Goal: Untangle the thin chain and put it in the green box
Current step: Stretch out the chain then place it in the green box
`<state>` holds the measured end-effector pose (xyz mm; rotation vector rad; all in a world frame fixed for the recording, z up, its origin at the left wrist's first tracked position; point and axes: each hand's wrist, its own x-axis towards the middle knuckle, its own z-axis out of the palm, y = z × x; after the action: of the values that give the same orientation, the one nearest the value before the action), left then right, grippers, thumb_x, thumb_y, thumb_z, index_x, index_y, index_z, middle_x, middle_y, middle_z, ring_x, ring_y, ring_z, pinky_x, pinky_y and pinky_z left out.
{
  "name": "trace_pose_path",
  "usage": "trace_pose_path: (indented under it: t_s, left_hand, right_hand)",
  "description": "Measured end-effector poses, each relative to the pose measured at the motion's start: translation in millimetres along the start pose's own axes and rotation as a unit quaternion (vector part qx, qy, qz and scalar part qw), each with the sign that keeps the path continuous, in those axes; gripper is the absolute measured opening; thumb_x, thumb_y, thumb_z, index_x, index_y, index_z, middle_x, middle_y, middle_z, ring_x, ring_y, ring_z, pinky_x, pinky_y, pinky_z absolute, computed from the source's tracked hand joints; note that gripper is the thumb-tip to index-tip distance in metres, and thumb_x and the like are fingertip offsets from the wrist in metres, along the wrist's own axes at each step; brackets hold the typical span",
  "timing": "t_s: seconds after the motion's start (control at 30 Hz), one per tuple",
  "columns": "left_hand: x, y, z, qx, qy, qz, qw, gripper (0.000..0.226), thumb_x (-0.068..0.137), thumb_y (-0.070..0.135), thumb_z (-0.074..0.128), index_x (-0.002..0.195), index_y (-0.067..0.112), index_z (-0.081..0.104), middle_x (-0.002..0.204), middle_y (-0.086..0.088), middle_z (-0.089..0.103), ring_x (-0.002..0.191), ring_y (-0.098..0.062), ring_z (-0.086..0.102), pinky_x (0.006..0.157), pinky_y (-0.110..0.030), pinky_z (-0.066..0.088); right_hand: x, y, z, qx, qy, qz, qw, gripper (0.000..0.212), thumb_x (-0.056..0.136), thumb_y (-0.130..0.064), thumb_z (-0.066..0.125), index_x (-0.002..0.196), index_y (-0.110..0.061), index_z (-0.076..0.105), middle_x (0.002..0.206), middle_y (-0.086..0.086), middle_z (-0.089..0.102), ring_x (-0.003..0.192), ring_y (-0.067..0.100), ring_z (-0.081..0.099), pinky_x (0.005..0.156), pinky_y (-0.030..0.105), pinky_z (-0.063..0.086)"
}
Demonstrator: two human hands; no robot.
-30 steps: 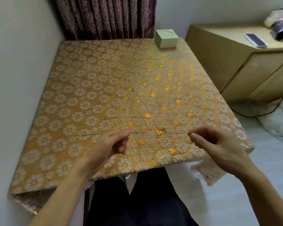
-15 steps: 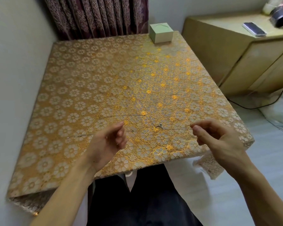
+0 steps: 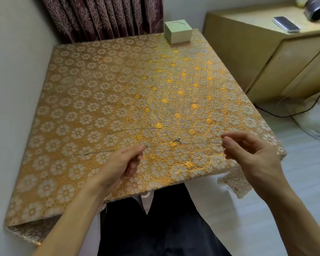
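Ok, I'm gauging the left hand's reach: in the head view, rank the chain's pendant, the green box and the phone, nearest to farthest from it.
1. The pendant on the thin chain, just right of the left hand.
2. The green box, at the far edge of the table.
3. The phone, on the cabinet beyond the table's right side.

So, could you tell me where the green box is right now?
In the head view, the green box sits at the table's far edge, right of centre, just before the curtain and beside the cabinet.
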<state>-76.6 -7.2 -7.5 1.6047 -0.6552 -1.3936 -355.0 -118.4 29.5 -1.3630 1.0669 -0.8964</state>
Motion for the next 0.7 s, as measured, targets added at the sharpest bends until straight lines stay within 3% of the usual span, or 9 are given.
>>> trace_pose_path:
  t_s: [0.13, 0.23, 0.3, 0.37, 0.57, 0.7]
  left_hand:
    - [3.7, -6.6, -0.3, 0.159, 0.010, 0.007, 0.987, 0.035, 0.098, 0.037, 0.058, 0.080, 0.011, 0.072, 0.064, 0.003, 0.055, 0.053, -0.008, 0.043, 0.049, -0.014, 0.034]
    - [7.1, -9.8, -4.0, 0.226, 0.023, 0.014, 0.974, 0.022, 0.098, 0.033, 0.062, 0.094, 0.013, 0.071, 0.079, 0.003, 0.064, 0.059, 0.000, 0.056, 0.056, -0.012, 0.042]
    - [14.8, -9.0, -7.9, 0.309, 0.061, 0.042, 0.948, 0.014, 0.095, 0.039, 0.064, 0.099, 0.026, 0.068, 0.099, 0.008, 0.067, 0.085, -0.002, 0.063, 0.072, -0.019, 0.048]
    - [24.1, -1.7, -4.0, 0.382, 0.083, 0.082, 0.917, 0.018, 0.094, 0.044, 0.064, 0.107, 0.033, 0.063, 0.114, 0.010, 0.060, 0.103, -0.005, 0.058, 0.086, -0.026, 0.048]
    - [64.6, 19.6, 49.1, 0.453, 0.097, 0.189, 0.866, 0.044, 0.093, 0.052, 0.060, 0.136, 0.040, 0.055, 0.125, 0.012, 0.052, 0.090, -0.008, 0.054, 0.092, -0.037, 0.054]
    - [85.0, 11.8, 69.6, 0.502, 0.093, 0.180, 0.841, 0.042, 0.097, 0.053, 0.055, 0.137, 0.043, 0.055, 0.131, 0.012, 0.050, 0.111, -0.012, 0.058, 0.091, -0.044, 0.055]
  right_hand:
    - [0.2, 1.3, -5.6, 0.028, 0.018, 0.012, 0.999, 0.018, 0.081, -0.018, 0.074, 0.098, -0.016, 0.076, 0.086, 0.004, 0.077, 0.078, 0.016, 0.072, 0.071, 0.021, 0.058]
    - [0.0, 2.6, -6.7, 0.028, 0.018, 0.011, 0.999, 0.017, 0.081, -0.015, 0.075, 0.098, -0.015, 0.076, 0.088, 0.007, 0.077, 0.080, 0.018, 0.073, 0.072, 0.021, 0.059]
    - [-1.7, 3.9, -6.2, 0.024, 0.016, 0.012, 1.000, 0.017, 0.082, -0.013, 0.074, 0.099, -0.015, 0.076, 0.088, 0.007, 0.077, 0.081, 0.019, 0.073, 0.073, 0.022, 0.059]
    - [-4.2, 5.5, -5.4, 0.017, 0.011, 0.014, 1.000, 0.017, 0.083, -0.013, 0.074, 0.100, -0.015, 0.076, 0.089, 0.007, 0.077, 0.082, 0.019, 0.073, 0.075, 0.023, 0.059]
    - [-10.6, 7.7, -3.9, 0.017, 0.006, 0.026, 0.999, 0.020, 0.078, -0.014, 0.075, 0.098, -0.013, 0.077, 0.087, 0.006, 0.077, 0.079, 0.017, 0.072, 0.072, 0.019, 0.058]
    - [-13.5, 12.3, -9.4, 0.027, 0.008, 0.042, 0.999, 0.021, 0.076, -0.013, 0.076, 0.097, -0.012, 0.078, 0.090, 0.005, 0.077, 0.085, 0.015, 0.074, 0.075, 0.019, 0.058]
